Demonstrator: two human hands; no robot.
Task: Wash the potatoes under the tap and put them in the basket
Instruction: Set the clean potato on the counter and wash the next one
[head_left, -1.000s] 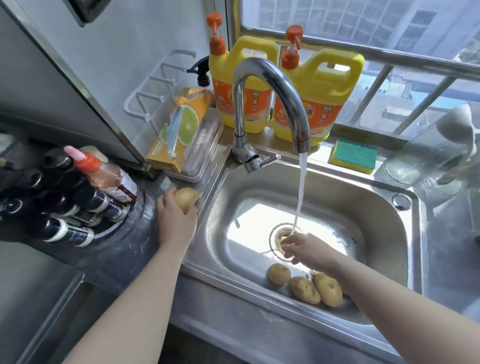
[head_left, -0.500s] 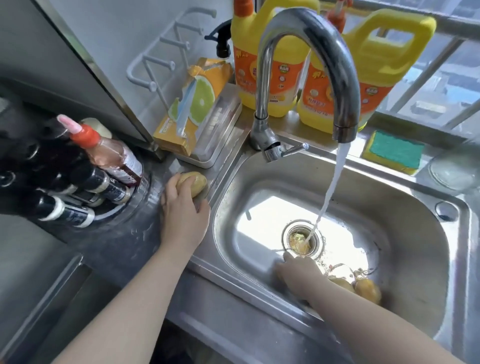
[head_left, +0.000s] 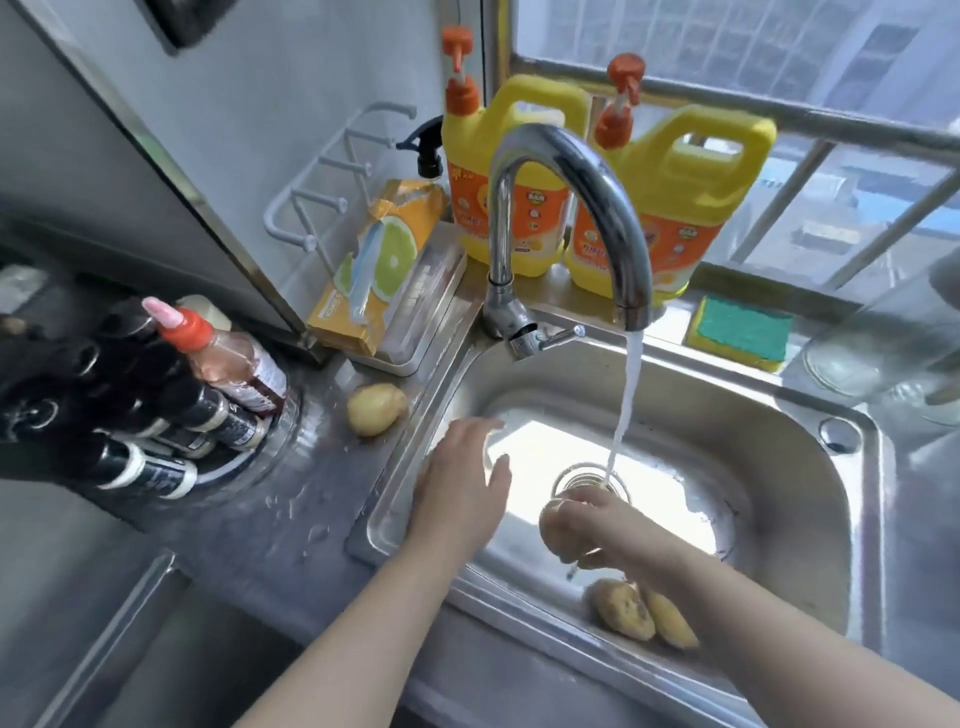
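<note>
Water runs from the curved tap (head_left: 571, 208) into the steel sink (head_left: 779, 431). My right hand (head_left: 608, 530) grips a potato (head_left: 553, 525) over the drain, right where the stream lands. My left hand (head_left: 462, 483) hovers open over the sink's left side, holding nothing. One washed potato (head_left: 375, 408) lies on the wet counter left of the sink. Two more potatoes (head_left: 641, 613) lie at the sink's near wall, below my right wrist. No basket is in view.
Two yellow detergent jugs (head_left: 670, 202) stand behind the tap. A green sponge (head_left: 740, 330) lies at the back right. Sauce bottles (head_left: 156, 415) crowd the left counter. An orange box in a tray (head_left: 379, 275) sits by the wall. Glassware (head_left: 883, 353) stands at the far right.
My left hand let go of the potato on the counter and moved right over the sink. My right hand picked a potato off the sink floor and raised it into the stream.
</note>
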